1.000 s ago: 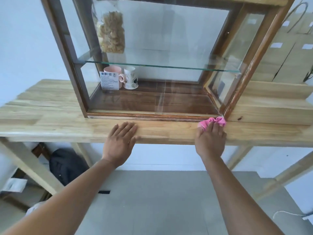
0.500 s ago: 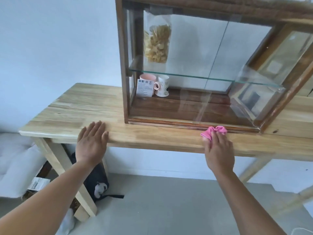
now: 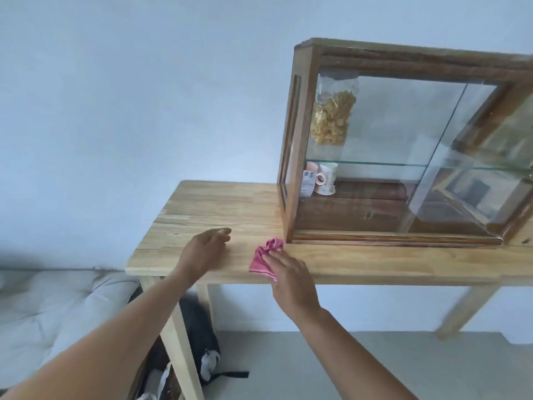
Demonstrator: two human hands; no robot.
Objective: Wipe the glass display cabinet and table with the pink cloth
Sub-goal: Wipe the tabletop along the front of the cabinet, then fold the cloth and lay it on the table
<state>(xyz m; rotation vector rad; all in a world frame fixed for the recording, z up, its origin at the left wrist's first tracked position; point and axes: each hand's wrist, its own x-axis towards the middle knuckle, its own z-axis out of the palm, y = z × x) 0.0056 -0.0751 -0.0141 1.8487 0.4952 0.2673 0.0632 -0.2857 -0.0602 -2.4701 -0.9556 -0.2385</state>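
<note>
While flattened fingers [image 3: 278, 259] of the right hand [image 3: 291, 280] press it, the pink cloth [image 3: 264, 259] bunches beyond them.

Light wooden table [image 3: 207, 206], glass display cabinet [image 3: 305, 140] standing on it, pink cloth [image 3: 264, 259] near front edge
</note>
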